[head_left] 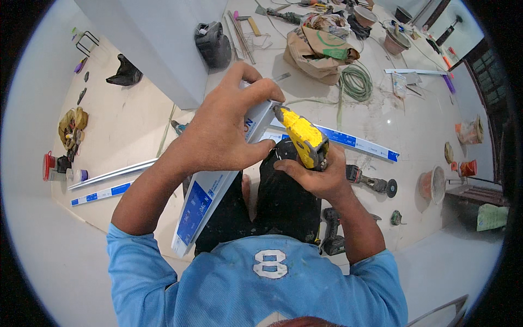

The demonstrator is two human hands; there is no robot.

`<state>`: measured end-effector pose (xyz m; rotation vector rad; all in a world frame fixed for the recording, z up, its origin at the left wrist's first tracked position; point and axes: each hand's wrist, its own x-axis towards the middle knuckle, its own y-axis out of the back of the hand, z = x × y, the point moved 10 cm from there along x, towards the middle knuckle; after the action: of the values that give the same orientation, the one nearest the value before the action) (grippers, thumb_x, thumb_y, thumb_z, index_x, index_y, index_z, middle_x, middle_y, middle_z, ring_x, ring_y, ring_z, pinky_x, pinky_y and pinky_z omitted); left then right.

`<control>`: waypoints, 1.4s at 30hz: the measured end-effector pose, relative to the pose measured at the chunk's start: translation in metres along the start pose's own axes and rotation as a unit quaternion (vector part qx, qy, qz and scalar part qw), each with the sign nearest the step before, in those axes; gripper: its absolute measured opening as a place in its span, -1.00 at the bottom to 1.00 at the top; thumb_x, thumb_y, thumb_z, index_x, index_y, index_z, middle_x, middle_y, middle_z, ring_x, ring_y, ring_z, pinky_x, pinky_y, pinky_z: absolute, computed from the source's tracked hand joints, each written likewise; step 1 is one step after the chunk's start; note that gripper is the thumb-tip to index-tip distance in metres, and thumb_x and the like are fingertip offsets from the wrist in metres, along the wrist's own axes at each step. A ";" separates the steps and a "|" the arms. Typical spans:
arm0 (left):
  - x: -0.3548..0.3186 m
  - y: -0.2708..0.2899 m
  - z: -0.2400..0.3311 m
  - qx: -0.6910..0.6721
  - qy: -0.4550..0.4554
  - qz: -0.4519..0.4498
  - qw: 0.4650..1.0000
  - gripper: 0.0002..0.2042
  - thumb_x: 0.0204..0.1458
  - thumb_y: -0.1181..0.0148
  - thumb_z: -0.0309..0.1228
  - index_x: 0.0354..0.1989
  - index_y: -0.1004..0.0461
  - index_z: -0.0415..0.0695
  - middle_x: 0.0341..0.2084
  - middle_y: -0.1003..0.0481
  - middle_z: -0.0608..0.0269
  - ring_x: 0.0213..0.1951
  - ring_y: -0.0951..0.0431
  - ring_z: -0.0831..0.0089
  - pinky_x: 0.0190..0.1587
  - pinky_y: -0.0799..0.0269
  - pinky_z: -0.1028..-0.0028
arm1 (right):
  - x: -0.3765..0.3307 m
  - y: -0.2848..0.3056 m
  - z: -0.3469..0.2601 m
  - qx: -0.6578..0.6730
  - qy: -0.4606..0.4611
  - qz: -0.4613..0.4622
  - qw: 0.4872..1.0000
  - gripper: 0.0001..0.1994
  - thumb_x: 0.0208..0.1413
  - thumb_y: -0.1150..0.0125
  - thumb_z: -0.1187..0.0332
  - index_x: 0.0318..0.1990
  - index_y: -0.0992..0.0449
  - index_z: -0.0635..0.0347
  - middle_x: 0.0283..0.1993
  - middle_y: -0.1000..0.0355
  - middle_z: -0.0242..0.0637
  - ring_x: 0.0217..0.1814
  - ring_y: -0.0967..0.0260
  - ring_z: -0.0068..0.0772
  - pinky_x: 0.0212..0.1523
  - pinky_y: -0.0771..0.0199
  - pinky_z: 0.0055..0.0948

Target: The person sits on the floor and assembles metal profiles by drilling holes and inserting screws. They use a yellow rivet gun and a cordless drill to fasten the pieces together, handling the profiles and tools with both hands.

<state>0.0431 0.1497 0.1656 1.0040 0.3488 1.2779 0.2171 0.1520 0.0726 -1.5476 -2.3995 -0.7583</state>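
My left hand (226,122) is closed around the upper end of a long white profile (202,210) with blue printed film. The profile slants down to the left past my knees. In my right hand (324,177) is a yellow and dark grey hand tool (302,136), whose exact kind I cannot make out. Its narrow dark tip meets the profile's upper end, close to my left fingertips. Most of the right fingers are hidden behind the tool. Another white and blue profile (354,141) lies on the floor beyond my right hand.
Right of my legs lie an angle grinder (373,181) and a cordless drill (332,231). More profiles (103,193) rest on the floor at left. Ahead are a square pillar (158,49), a black case (212,44), a brown sack (316,52) and a coiled green hose (356,83).
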 end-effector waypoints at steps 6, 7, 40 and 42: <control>-0.002 0.007 -0.005 -0.001 -0.015 0.020 1.000 -0.49 -0.16 -0.44 -0.43 0.09 -0.60 -0.09 0.05 -0.39 0.04 0.15 -0.54 0.05 0.28 -0.48 0.17 | 0.002 -0.009 0.015 0.025 0.028 0.076 0.996 -0.50 0.01 -0.80 0.17 -0.11 -0.61 0.32 -0.32 -0.66 -0.16 -0.41 -0.65 -0.39 -0.37 -0.62 -0.31; -0.002 0.006 -0.001 0.009 -0.019 0.021 1.000 -0.50 -0.13 -0.43 -0.43 0.10 -0.59 -0.06 0.05 -0.39 0.01 0.10 -0.56 0.03 0.18 -0.53 0.15 | 0.004 -0.003 0.001 -0.022 0.080 0.110 0.990 -0.50 0.01 -0.79 0.15 -0.16 -0.57 0.28 -0.37 -0.62 -0.14 -0.42 -0.64 -0.28 -0.42 -0.58 -0.23; -0.037 0.002 -0.028 -0.028 0.048 0.001 0.998 -0.51 -0.17 -0.36 -0.44 0.06 -0.56 -0.11 -0.01 -0.39 0.01 0.14 -0.51 0.00 0.26 -0.47 0.09 | -0.008 -0.003 -0.036 -0.136 0.051 -0.156 0.977 -0.51 0.21 -0.53 0.21 0.16 -0.52 0.30 0.06 -0.53 0.06 0.15 -0.56 0.08 0.18 -0.51 -0.03; -0.036 0.000 -0.032 -0.045 0.054 -0.005 0.998 -0.50 -0.18 -0.37 -0.42 0.06 -0.56 -0.11 -0.01 -0.40 0.02 0.15 -0.51 0.01 0.27 -0.46 0.11 | -0.010 -0.008 -0.017 -0.085 -0.039 -0.212 0.973 -0.50 0.16 -0.61 0.13 0.08 -0.54 0.25 -0.10 -0.55 -0.07 -0.02 -0.58 -0.06 0.03 -0.53 -0.09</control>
<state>0.0092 0.1307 0.1369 0.8580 0.3748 1.3294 0.2123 0.1323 0.0805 -1.1413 -2.8328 -1.0205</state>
